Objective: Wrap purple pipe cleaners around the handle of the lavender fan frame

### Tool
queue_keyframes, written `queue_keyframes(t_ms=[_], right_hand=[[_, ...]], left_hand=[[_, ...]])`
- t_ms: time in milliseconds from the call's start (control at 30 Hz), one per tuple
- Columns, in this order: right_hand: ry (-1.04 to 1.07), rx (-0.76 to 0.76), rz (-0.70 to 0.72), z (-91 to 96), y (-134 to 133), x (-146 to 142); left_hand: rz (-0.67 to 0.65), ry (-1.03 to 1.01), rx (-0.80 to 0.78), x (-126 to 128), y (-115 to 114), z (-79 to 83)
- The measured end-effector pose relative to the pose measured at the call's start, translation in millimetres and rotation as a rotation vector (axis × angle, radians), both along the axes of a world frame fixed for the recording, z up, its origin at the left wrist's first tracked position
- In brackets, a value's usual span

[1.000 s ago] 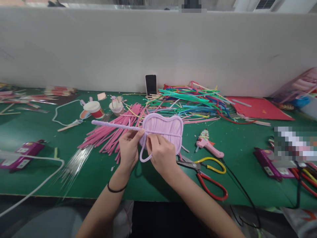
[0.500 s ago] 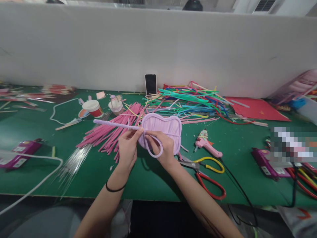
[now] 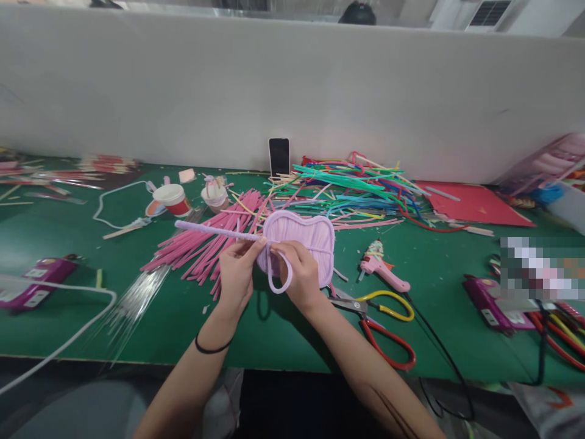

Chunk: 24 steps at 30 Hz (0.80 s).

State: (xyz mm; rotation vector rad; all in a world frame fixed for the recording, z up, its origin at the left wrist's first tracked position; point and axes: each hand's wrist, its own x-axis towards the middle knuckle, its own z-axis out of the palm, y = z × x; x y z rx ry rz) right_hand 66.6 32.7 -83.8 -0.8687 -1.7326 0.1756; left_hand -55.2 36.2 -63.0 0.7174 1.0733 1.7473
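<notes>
A lavender pipe-cleaner panel (image 3: 299, 230) with a wavy, rounded outline is held up over the table. From its left side sticks out a long fuzzy lavender pipe-cleaner stem (image 3: 208, 230). My left hand (image 3: 236, 277) pinches this stem between thumb and fingertips close to the panel's edge. My right hand (image 3: 299, 277), in front of the panel, has its fingers closed at a lavender pipe-cleaner loop (image 3: 278, 291) that hangs below the join. Both sets of fingertips nearly meet, and they hide the exact joining point.
Pink pipe cleaners (image 3: 208, 253) lie behind my left hand; a multicolored pile (image 3: 351, 183) is farther back. Scissors (image 3: 359, 306) and a pink glue gun (image 3: 381, 268) with a cord lie right. A phone (image 3: 279, 157) leans on the partition. A paper cup (image 3: 172, 200) stands left.
The loop at my right hand has become narrower and its lower end has shifted slightly left. My right fingers have moved a little. My left hand keeps its pinch.
</notes>
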Motion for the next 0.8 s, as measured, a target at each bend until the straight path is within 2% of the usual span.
queue_keyframes(t_ms=[167, 333, 800], right_hand=[[0.098, 0.094, -0.057, 7.8, 4, 2], [0.101, 0.141, -0.073, 10.8, 6, 2], [0.084, 0.14, -0.061, 12.3, 4, -1]], left_hand=[[-0.004, -0.004, 0.002, 0, -1, 0.0], [0.001, 0.022, 0.024, 0, -1, -0.4], [-0.016, 0.019, 0.035, -1, -1, -2.0]])
